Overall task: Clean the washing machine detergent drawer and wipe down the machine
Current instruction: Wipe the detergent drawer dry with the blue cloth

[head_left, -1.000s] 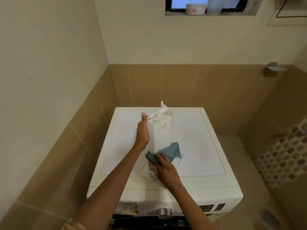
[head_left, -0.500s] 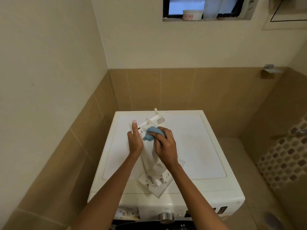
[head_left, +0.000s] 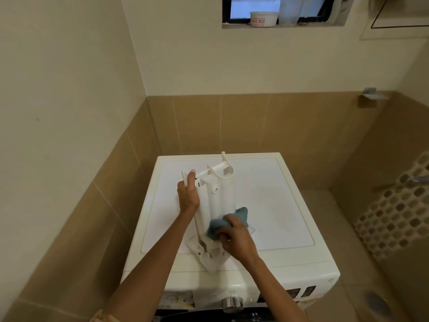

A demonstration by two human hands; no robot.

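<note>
Left hand (head_left: pixel 188 196) grips detergent drawer (head_left: pixel 217 201) at upper end, propping it tilted on washing machine (head_left: pixel 274 201) top, prob. to steady it. Right hand (head_left: pixel 235 241) clutches blue cloth (head_left: pixel 241 214), pressed vs drawer's lower part for wiping.

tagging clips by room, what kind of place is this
Most likely a home bathroom or wash area: a washing machine stands against tan tiled walls, a floor drain sits beside it, and a small window is set high up.
</note>
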